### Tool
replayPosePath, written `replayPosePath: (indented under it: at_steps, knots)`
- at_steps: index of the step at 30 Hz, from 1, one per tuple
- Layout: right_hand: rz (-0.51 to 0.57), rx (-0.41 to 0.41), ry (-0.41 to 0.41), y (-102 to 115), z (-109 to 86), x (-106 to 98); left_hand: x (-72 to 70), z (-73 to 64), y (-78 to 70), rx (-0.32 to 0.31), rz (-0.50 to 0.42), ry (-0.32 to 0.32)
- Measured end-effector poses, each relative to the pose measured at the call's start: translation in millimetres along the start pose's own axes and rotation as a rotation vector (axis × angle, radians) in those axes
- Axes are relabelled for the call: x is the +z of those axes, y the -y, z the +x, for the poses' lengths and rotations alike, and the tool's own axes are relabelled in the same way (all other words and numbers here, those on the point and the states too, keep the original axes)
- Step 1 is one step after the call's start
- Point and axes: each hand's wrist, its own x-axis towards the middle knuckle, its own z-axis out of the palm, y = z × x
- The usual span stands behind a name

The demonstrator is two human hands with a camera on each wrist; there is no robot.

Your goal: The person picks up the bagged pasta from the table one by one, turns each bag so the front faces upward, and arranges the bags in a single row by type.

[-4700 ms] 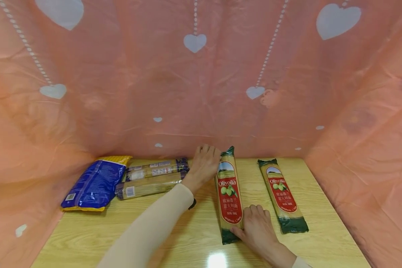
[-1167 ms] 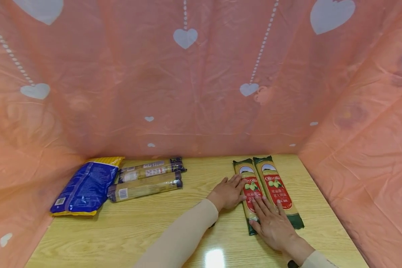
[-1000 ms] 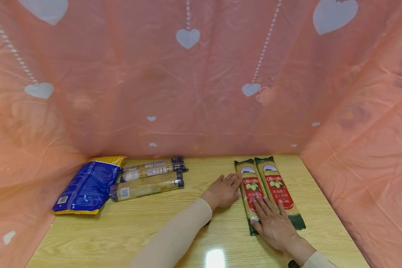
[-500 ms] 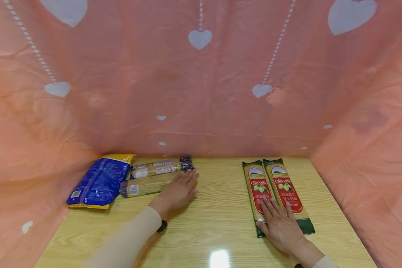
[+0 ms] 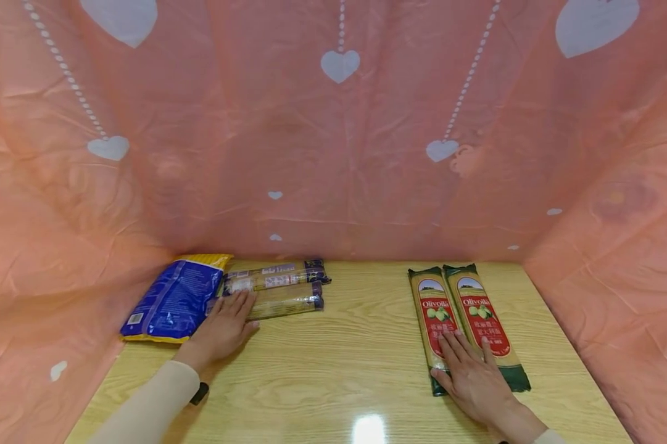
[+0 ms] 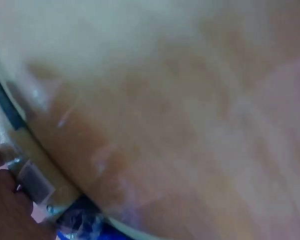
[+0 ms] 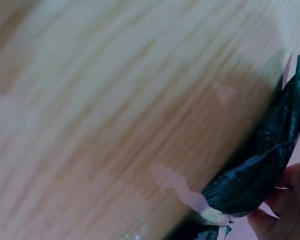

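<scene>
In the head view my right hand (image 5: 474, 377) rests with fingers spread on the lower part of two Olivoilà spaghetti packs, the left pack (image 5: 429, 302) and the right pack (image 5: 480, 308), which lie side by side. The right wrist view shows the fingers (image 7: 284, 212) by a dark green pack end (image 7: 257, 160). My left hand (image 5: 223, 327) lies, fingers extended, over the left end of the front purple-ended spaghetti pack (image 5: 289, 301). Behind that pack is another purple-ended spaghetti pack (image 5: 280, 280). The left wrist view catches part of the left hand (image 6: 10, 212) beside a pack.
A blue and yellow bag (image 5: 172, 302) lies at the back left, against the purple-ended packs. The wooden table (image 5: 333, 364) ends at a pink curtain (image 5: 355, 185) with white hearts, which encloses the back and both sides.
One Olivoilà pack, earlier held by both hands, now lies beside the other. My left hand has left it and moved left onto the front purple-ended pack. My right hand stays put.
</scene>
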Motion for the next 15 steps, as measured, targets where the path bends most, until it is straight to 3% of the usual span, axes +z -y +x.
replayPosePath:
  at_steps: [6, 15]
  knots:
    - [0.001, 0.001, 0.002, 1.8, -0.3, -0.1, 3.0, 0.1, -4.5, -0.035, 0.0, 0.079]
    - [-0.007, 0.01, 0.009, 3.5, -0.2, -0.8, -0.7, -4.4, -32.4, -0.071, -0.026, 0.142]
